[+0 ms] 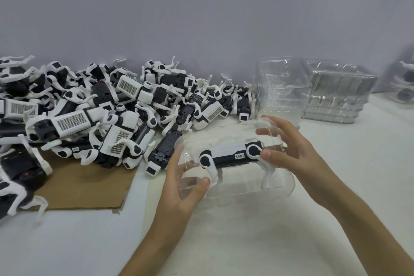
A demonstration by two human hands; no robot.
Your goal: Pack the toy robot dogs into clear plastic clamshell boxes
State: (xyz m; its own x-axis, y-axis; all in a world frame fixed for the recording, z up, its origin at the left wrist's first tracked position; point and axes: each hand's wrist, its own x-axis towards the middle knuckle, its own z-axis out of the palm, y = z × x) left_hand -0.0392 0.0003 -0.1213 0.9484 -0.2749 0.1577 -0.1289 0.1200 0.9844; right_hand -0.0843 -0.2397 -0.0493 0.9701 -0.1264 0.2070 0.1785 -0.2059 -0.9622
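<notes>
White table set against a plain grey wall serves as the packing station. At the middle of the table, toward its near edge, one toy robot dog sits inside a clear clamshell box, side-on to the camera with its legs pointing down and its body running left to right. The shell appears folded around the dog. Whether its seam is snapped shut cannot be told through the clear plastic, nor whether the box rests on the table or is held just above it. The left hand grips the left end of the box, thumb pressed on the near face and fingers curled round the far side. The right hand grips the right end, fingers spread and curved over the top, thumb pressed on the near face beside the dog's hip joint. Both forearms reach in from the near edge. Judged status: this unit is at the closing or checking step, and the job as a whole is at an early stage. A large pile of loose dogs lies unpacked along the left and rear of the table, partly over a cardboard sheet. Two stacks of empty shells stand toward the rear right, one just behind the held box and the other beside it. At the far right edge, blurred shapes may be finished packs, though this cannot be confirmed.
</notes>
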